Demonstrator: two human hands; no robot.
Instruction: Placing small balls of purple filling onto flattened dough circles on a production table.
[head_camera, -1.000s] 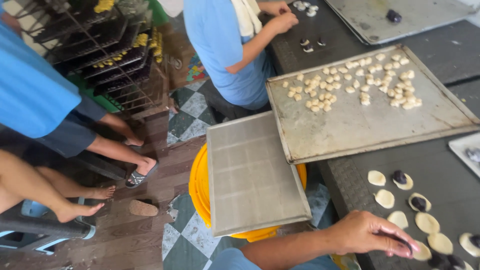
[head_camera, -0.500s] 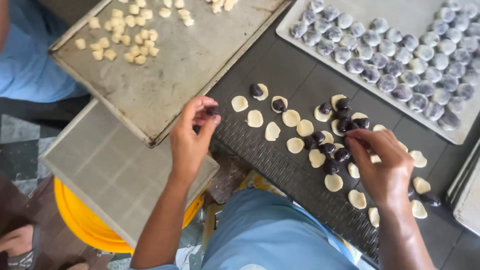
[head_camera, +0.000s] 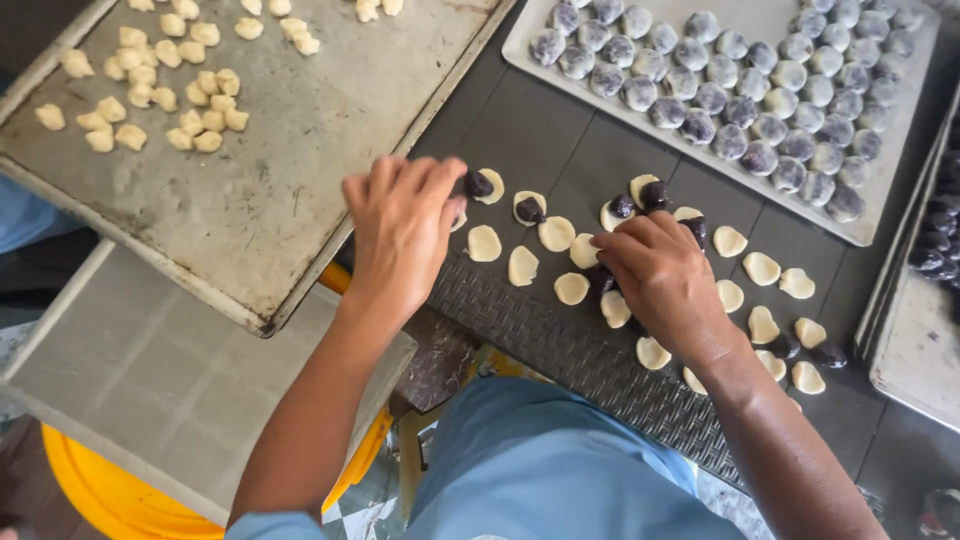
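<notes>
**Dough rounds and dark filling on a black work table**

Dark, ribbed table top (head_camera: 540, 330) fills the middle of the view, with a patch of checkered floor showing below it. At far left a yellow tub (head_camera: 90, 490) sits under an empty grey tray (head_camera: 150, 400), and above that a worn metal baking tray (head_camera: 300, 190) carries small pale dough lumps (head_camera: 160, 100) clustered in its upper left part.

From the lower left the left hand (head_camera: 405, 225) reaches up, forearm rising steeply, wrist bent and fingers curled downward; their tips pinch a dark ball of filling (head_camera: 478, 184) right at a flat dough round (head_camera: 490, 186) by the baking tray's edge. Just right of it lie more flat dough rounds (head_camera: 485, 243) in loose rows on the bare table, some already topped with a dark ball (several others plain).

The right hand (head_camera: 665, 280) comes in from the lower right, palm down over the middle of the rows, fingers bent and closed around dark filling pieces (head_camera: 600, 280) at its fingertips; what lies under the palm is hidden. Further rounds trail off beyond its wrist.

At upper right a second metal tray (head_camera: 900, 225) holds closed, purple-tinged dough balls (head_camera: 720, 90) in tight rows, and another tray's edge (head_camera: 905, 330) shows at far right.
</notes>
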